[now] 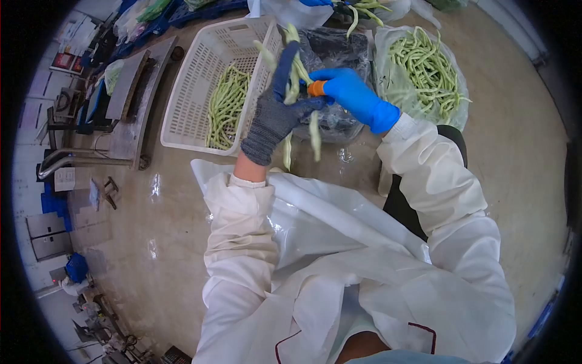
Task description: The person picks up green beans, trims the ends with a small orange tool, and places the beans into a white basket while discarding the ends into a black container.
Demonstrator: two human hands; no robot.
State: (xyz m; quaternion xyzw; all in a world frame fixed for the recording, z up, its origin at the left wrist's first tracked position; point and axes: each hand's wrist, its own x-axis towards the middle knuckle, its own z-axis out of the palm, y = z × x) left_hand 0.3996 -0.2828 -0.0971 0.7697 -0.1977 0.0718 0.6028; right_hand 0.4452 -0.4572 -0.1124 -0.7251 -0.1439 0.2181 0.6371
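Note:
My left hand (276,115), in a dark grey knitted glove, is closed round several long green beans (293,85), whose ends hang below it. Close on its right, my right hand (350,96) wears a blue glove and grips an orange-handled tool (316,88) against the beans; the tool's tip is hidden. To the left of the hands, a white perforated basket (185,97) holds a pile of beans (229,109). Beneath the hands lies a black plastic-lined container (345,124). On the right, a clear plastic bag (391,91) is filled with more beans (427,73).
A metal cart (136,109) stands on the left. At the top edge, part of another person's blue-gloved hand (316,2) is near some beans (364,9). Blue crates (200,12) with plastic bags are at the upper left. A white apron (321,212) spreads over my lap.

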